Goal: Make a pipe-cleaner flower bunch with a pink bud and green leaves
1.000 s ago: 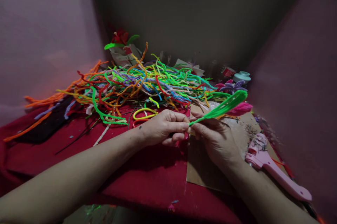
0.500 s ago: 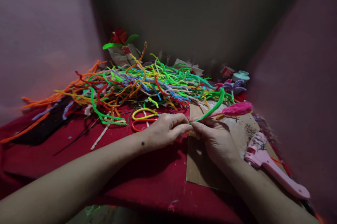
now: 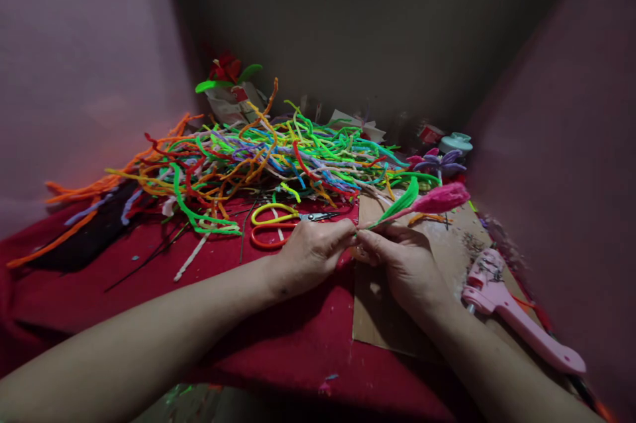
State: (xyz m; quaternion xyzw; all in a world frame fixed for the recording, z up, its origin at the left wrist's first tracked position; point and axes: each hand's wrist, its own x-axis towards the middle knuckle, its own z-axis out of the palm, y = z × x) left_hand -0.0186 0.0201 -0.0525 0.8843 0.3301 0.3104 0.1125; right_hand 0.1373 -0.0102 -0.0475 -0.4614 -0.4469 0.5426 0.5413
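A pipe-cleaner flower with a pink bud [image 3: 444,198] and a thin pinkish stem points up and to the right from between my hands. Beside its stem lies a green pipe-cleaner leaf [image 3: 401,201]. My right hand [image 3: 400,257] pinches the stem and the leaf's base between thumb and fingers. My left hand [image 3: 318,252] is closed at the lower end of the stem, its fingertips touching those of the right; they hide the joint between leaf and stem. Just behind the left hand lie scissors [image 3: 271,214] with yellow and red handles.
A large heap of colourful pipe cleaners [image 3: 278,151] spreads along the back of the red cloth [image 3: 248,343]. A cardboard sheet [image 3: 370,323] lies under my right hand. On the right rests a pink glue gun [image 3: 527,327]. Behind are a purple flower [image 3: 440,161] and a pale teal jar [image 3: 456,142].
The green leaf has turned from a sideways curve to show its broad face, lying closer to the stem. My left wrist has rolled slightly. The view has shifted a little.
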